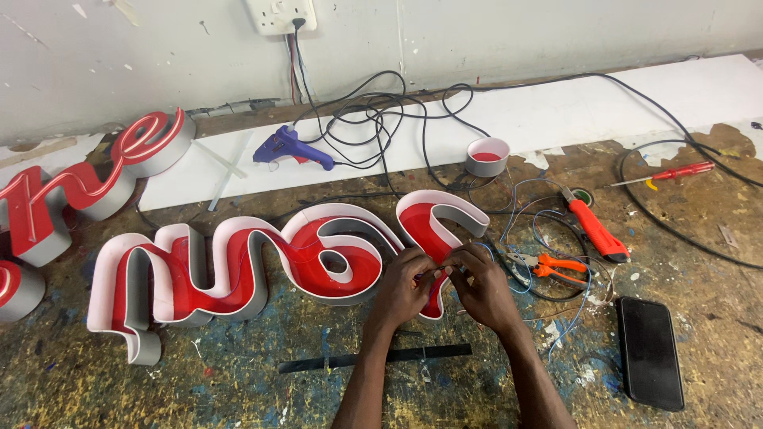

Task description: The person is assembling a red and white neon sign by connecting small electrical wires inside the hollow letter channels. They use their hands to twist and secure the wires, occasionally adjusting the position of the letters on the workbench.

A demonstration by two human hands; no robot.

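A large script sign piece [238, 270] with a red inner face and pale grey side walls lies open side up on the paint-stained workbench [238, 381]. My left hand [407, 287] and my right hand [481, 284] meet at its right end, fingertips pinched together over the red channel. They seem to hold something small and thin there, perhaps a wire; I cannot make it out. Thin blue and white wires [556, 318] trail off to the right of my right hand.
Orange pliers [556, 266], an orange utility knife [596, 229], a black phone [650, 352], a red screwdriver [675, 171], a blue glue gun [290, 148], black cables [373, 119], a small round red-and-grey piece [486, 156], more red letters [87, 187] and a black strip [373, 358] surround the sign.
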